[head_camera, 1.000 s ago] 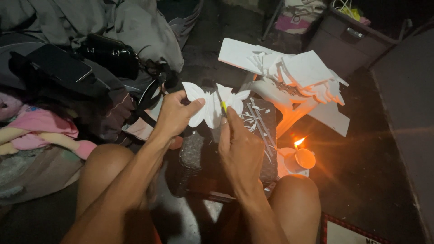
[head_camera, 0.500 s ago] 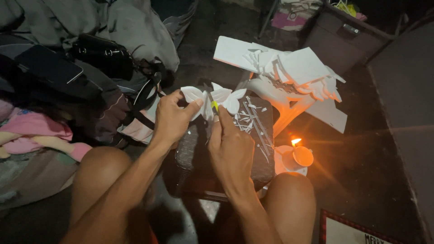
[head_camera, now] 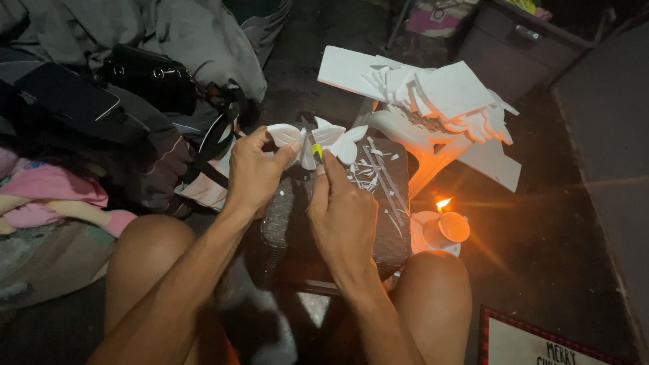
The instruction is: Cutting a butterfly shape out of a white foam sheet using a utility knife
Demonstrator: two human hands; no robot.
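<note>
Over the last second the white butterfly-shaped foam cutout (head_camera: 318, 140) has barely moved, staying just above centre of the frame over the dark woven box (head_camera: 378, 203), so the trimming carries on. The left hand (head_camera: 253, 172) pinches its wing. The right hand (head_camera: 341, 209) is clenched on a small yellow-green cutter (head_camera: 316, 150), wrist bent upward.

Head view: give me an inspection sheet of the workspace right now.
Surface: dark block on the lap, strewn with white scraps.
Job's things: white cutout, small yellow-tipped tool.
Clutter: white sheet pile, lit candle.
Hands: left hand pinches the cutout; right hand holds the tool against it.
Cables: nothing seen.
Surroundings: black bags, pink cloth, dark bin, framed sign.
</note>
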